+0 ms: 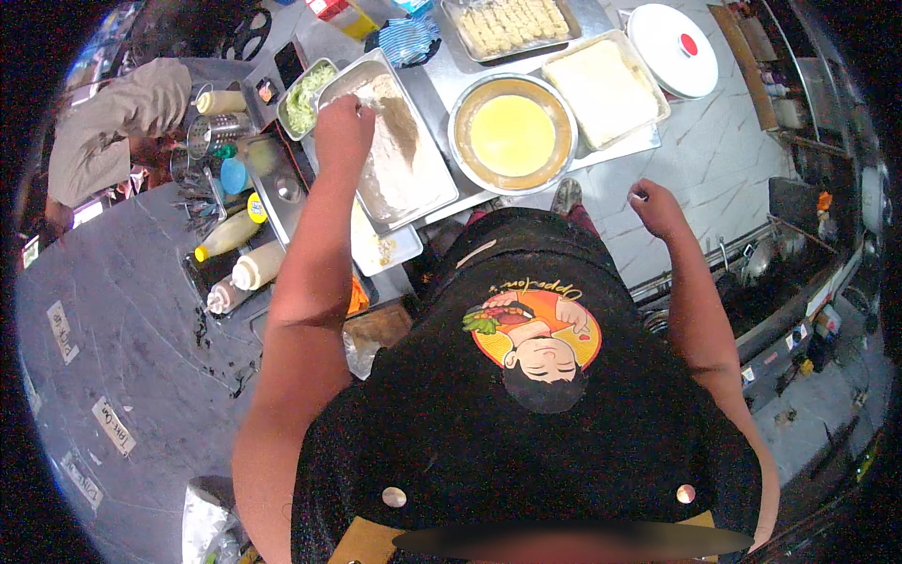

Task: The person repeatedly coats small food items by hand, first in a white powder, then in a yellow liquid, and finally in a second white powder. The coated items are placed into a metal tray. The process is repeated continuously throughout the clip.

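Observation:
My left hand (345,134) is over the far left part of a steel tray (424,214), fingers curled downward. White flour-like powder (391,180) fills the tray, with a patch of brown powder (400,127) on top. Whether the fingers pinch anything is hidden. My right hand (657,208) hangs apart from the table at the right, above the floor, its fingers curled in and a whitish patch near the fingertips. Between the hands, nearer the table's edge, stands a steel bowl (459,134) of yellow liquid (513,135). Right of it is a tray (664,113) of pale, crumb-like material (602,88).
Shredded green vegetable (308,99) fills a small pan at left. Beyond are a tray of breaded-looking pieces (514,27), a striped blue cloth (409,39) and a white lid (662,56). Squeeze bottles (259,264) line the left counter (141,282); another person (120,127) stands beyond.

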